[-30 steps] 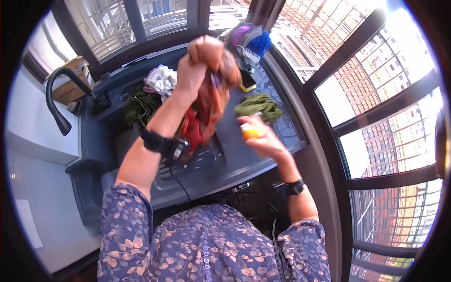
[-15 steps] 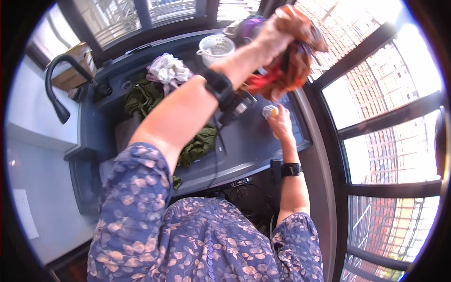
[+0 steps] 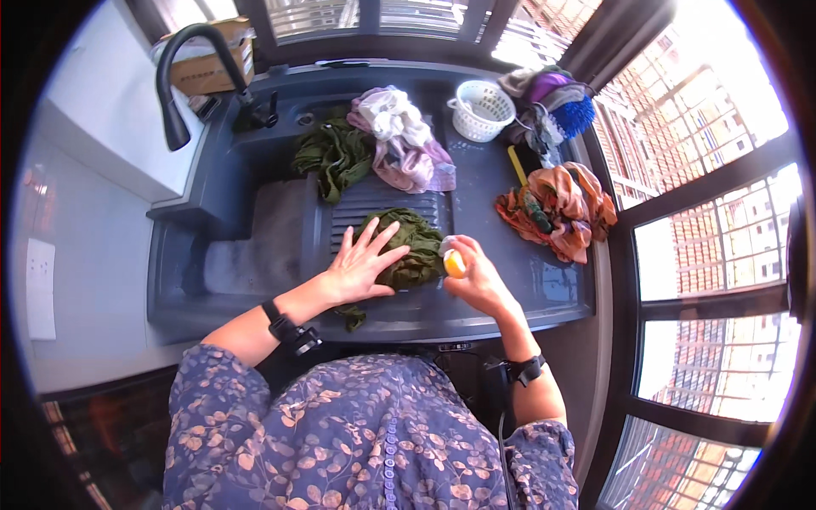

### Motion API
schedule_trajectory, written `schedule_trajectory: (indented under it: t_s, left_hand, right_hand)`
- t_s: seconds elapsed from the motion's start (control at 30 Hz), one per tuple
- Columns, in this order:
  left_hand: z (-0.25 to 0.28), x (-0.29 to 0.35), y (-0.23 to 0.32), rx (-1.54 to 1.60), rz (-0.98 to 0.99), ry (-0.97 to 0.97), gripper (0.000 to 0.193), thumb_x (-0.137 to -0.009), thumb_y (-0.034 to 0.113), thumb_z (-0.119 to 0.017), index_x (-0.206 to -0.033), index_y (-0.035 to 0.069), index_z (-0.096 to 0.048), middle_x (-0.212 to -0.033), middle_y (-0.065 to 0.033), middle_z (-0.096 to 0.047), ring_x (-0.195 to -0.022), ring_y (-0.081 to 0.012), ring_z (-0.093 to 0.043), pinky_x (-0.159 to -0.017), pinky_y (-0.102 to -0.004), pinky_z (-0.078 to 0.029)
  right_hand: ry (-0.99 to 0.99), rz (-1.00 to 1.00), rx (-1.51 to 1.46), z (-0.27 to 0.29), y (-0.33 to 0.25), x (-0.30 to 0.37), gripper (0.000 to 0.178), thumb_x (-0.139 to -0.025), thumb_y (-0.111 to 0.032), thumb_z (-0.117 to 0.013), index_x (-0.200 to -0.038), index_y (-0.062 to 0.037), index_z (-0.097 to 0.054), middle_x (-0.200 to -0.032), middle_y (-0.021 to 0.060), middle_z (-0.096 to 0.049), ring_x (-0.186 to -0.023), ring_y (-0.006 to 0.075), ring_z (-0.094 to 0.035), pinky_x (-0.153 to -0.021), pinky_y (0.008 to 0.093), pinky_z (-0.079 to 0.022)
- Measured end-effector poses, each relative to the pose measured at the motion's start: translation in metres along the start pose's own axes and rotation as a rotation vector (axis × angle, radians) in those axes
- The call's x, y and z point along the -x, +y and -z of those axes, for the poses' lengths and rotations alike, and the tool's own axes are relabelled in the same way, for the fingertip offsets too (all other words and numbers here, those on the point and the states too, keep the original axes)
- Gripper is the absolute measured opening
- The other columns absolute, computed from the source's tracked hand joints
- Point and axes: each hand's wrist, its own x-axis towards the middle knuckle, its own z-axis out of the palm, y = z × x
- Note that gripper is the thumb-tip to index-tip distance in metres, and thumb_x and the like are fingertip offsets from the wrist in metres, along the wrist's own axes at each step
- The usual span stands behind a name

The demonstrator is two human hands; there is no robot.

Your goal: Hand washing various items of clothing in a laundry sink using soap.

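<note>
Fingers spread, my left hand (image 3: 359, 270) lies open on a crumpled dark green cloth (image 3: 415, 257) on the ribbed washboard part of the grey sink. At the cloth's right edge, my right hand (image 3: 480, 285) is closed on a small yellow-and-white object (image 3: 455, 264); its exact kind is not clear. A crumpled orange-brown cloth (image 3: 561, 208) with green and red patches lies at the right side of the sink top. Beyond my left hand sit another dark green cloth (image 3: 333, 155) and a bunched white and pale pink cloth (image 3: 404, 140).
A black curved faucet (image 3: 172, 110) rises over the sink basin (image 3: 255, 255) at left. A white perforated basket (image 3: 482, 119) stands at the back, beside purple, grey and blue items (image 3: 561, 102). A yellow strip (image 3: 517, 166) lies near them. A cardboard box (image 3: 217, 68) is behind the faucet. Windows line the right.
My left hand has let go of the orange-brown cloth, now lying at the right, and come down onto the green cloth. My right hand has brought the yellow-and-white object beside it.
</note>
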Motion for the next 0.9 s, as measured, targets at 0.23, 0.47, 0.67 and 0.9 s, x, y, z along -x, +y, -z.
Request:
schedule_trajectory:
  t_s: [0.23,0.47,0.67,0.9]
  left_hand:
    - [-0.021,0.021,-0.047,0.114,0.076,0.302,0.05,-0.07,-0.001,-0.069,-0.118,0.009,-0.061,-0.13,-0.0187,-0.05,-0.118,-0.0401,-0.051,-0.097,-0.0453,-0.049]
    - [0.004,0.018,-0.055,-0.077,0.397,0.691,0.054,-0.075,0.004,-0.066,-0.129,0.007,-0.06,-0.145,-0.0211,-0.042,-0.143,-0.0433,-0.028,-0.116,-0.0521,-0.027]
    - [0.008,0.014,-0.02,1.662,0.132,0.289,0.055,-0.091,0.007,-0.062,-0.144,0.004,-0.047,-0.136,-0.0103,-0.054,-0.125,-0.019,-0.054,-0.107,-0.0342,-0.044]
    - [-0.016,0.016,-0.031,1.956,0.352,0.197,0.034,-0.095,0.018,-0.07,-0.126,0.008,-0.062,-0.109,-0.0007,-0.066,-0.088,-0.007,-0.061,-0.074,-0.0251,-0.053]
  right_hand:
    - [-0.18,0.036,-0.542,0.019,-0.041,-0.027,0.068,-0.073,-0.018,-0.069,-0.136,0.0037,-0.055,-0.143,0.0085,-0.048,-0.097,0.0141,-0.063,-0.091,0.0311,-0.05]
    - [-0.265,-0.127,-0.703,0.003,-0.065,-0.033,0.072,-0.073,-0.031,-0.072,-0.138,-0.0051,-0.057,-0.103,0.0055,-0.066,-0.094,0.0125,-0.063,-0.079,0.0262,-0.051]
    - [-0.32,-0.118,-1.006,-0.022,-0.059,-0.035,0.074,-0.074,-0.032,-0.066,-0.139,0.0006,-0.054,-0.107,0.0102,-0.065,-0.09,0.0158,-0.063,-0.074,0.0301,-0.055]
    - [-0.231,-0.211,-1.217,-0.04,-0.032,-0.034,0.07,-0.075,-0.023,-0.061,-0.138,0.0047,-0.052,-0.114,0.015,-0.062,-0.094,0.0208,-0.063,-0.079,0.0367,-0.057]
